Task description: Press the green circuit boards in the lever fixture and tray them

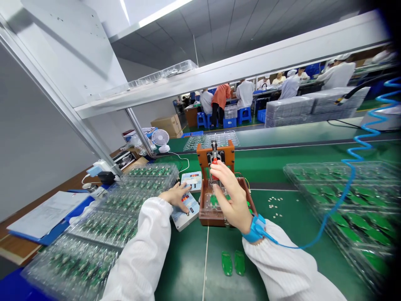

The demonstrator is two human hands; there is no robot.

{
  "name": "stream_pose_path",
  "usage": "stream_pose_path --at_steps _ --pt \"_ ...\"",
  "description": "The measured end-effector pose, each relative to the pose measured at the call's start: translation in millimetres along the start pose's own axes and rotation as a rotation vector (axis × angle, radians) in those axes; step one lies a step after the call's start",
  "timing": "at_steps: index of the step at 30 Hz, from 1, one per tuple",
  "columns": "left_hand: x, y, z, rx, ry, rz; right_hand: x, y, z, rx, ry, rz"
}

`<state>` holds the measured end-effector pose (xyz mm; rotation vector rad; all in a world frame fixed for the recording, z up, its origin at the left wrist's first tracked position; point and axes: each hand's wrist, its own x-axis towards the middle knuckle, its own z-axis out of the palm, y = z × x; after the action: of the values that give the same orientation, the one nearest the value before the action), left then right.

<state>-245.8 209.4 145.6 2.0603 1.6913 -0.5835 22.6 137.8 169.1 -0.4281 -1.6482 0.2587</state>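
My left hand (176, 196) lies with spread fingers over two white control boxes with red digital displays. Its fingertips rest at the near box (184, 219) and reach the edge of the far box (194, 177). My right hand (233, 200), wearing a blue wrist strap (254, 229), has its fingers around the red handle (214, 173) of a toggle clamp. That clamp is mounted on an orange bracket (203, 158) above a brown test fixture (213, 220). A green circuit board (214, 200) shows inside the fixture, partly hidden by my right hand.
Two green boards (233, 263) lie in front of the fixture. Clear trays of boards stand at left (103, 225) and right (347, 205). Small pale pieces (275, 205) are scattered to the right. A coiled blue cord (347, 167) hangs there. A small fan (161, 139) stands behind.
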Motion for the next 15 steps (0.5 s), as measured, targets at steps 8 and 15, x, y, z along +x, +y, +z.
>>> stream_pose_path --at_steps 8,15 --pt "3.7 0.4 -2.1 0.031 -0.016 -0.020 1.0 0.6 0.3 -0.010 0.002 -0.009" --pt "4.2 2.3 -2.9 0.063 -0.012 -0.028 -0.8 1.0 0.1 0.003 0.005 -0.008"
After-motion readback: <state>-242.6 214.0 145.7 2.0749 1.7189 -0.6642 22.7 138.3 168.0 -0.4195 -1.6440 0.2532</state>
